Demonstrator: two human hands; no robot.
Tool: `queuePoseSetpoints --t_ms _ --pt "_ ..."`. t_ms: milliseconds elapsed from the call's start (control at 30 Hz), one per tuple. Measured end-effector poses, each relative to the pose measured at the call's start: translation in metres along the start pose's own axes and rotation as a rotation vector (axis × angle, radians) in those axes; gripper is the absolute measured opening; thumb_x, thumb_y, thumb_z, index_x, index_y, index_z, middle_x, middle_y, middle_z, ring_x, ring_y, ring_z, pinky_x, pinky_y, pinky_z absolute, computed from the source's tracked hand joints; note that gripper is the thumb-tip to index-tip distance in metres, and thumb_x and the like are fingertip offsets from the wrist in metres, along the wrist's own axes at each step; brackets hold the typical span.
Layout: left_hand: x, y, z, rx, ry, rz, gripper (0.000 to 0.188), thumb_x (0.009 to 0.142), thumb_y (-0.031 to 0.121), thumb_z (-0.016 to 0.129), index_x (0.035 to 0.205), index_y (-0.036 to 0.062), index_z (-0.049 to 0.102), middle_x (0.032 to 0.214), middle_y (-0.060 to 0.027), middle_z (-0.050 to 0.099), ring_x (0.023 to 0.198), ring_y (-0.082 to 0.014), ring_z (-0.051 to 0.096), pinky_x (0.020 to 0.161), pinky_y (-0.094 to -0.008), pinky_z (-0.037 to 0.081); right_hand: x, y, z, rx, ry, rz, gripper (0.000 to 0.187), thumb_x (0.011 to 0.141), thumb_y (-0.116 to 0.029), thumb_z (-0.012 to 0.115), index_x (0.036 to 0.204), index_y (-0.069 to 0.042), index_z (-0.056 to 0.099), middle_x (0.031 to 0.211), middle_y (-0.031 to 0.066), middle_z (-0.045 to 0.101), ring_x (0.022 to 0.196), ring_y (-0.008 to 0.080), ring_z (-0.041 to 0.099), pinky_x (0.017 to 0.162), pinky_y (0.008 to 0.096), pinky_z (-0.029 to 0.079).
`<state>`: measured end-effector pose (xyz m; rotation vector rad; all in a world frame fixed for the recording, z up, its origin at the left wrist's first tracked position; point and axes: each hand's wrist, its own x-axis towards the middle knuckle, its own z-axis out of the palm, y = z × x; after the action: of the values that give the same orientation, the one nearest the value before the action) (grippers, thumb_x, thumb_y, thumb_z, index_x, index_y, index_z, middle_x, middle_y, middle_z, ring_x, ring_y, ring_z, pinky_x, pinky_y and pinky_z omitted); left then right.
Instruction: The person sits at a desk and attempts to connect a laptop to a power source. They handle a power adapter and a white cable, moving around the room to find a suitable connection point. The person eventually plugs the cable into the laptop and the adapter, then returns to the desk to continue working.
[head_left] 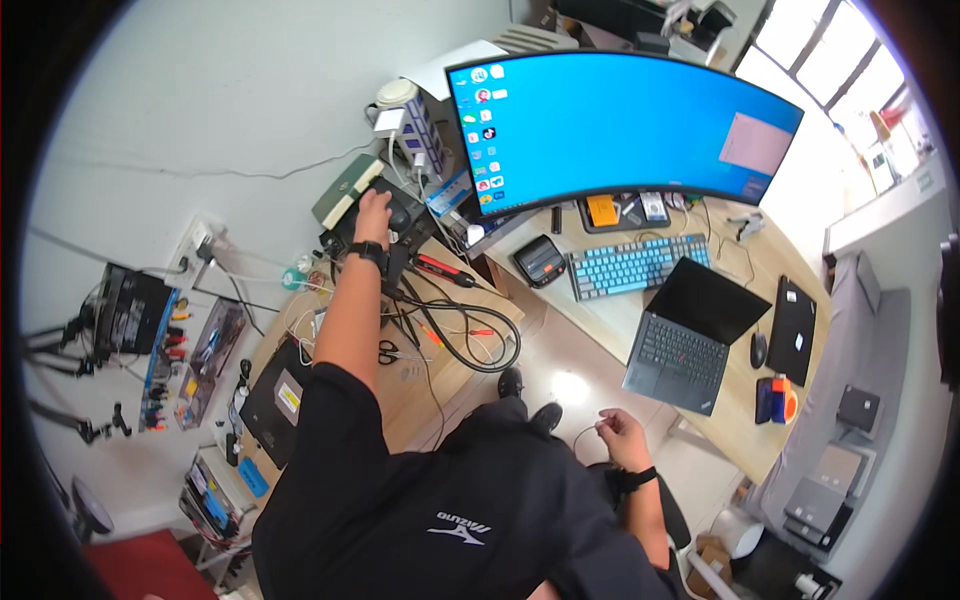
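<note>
My left hand reaches to the far end of the side table. Its fingers stretch over a black device, beside a green and beige box; the fingertips are partly hidden. Low over the floor, right of my legs, my right hand is closed in a pinch on a thin wire, which curves down from the fingertips. Nearer than the black device lie a red and black pen-shaped tool and a looped thick black cable. Scissors rest close to my left forearm.
On the desk ahead stand a wide curved monitor, a blue keyboard and an open laptop. A power strip tower rises behind the side table. Tools hang on the left wall rack. A grey sofa stands at right.
</note>
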<state>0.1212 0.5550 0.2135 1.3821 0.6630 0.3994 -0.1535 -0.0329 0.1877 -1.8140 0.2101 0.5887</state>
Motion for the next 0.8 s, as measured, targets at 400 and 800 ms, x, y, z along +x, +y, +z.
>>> queuePoseSetpoints --t_ms 400,800 --pt "0.069 -0.051 0.019 0.094 -0.356 -0.035 0.035 0.097 0.031 0.062 0.115 0.0015 0.065 0.123 -0.0116 0.066 0.12 -0.0228 0.057 0.109 -0.0353 0.036 0.025 -0.061 0.008 -0.147 0.082 0.085 0.027 0.093 -0.007 0.071 0.116 0.005 0.065 0.084 0.0042 0.066 0.076 0.0109 0.061 0.069 0.0266 0.051" --pt "-0.056 -0.114 0.03 -0.179 -0.653 -0.499 0.037 0.107 0.032 0.05 0.118 -0.0006 0.061 0.118 -0.0174 0.069 0.114 -0.0269 0.065 0.105 -0.0403 0.046 0.079 -0.129 0.037 -0.285 -0.093 -0.015 0.031 0.091 -0.011 0.072 0.116 0.005 0.065 0.089 0.0103 0.072 0.081 0.0173 0.069 0.076 0.0302 0.055"
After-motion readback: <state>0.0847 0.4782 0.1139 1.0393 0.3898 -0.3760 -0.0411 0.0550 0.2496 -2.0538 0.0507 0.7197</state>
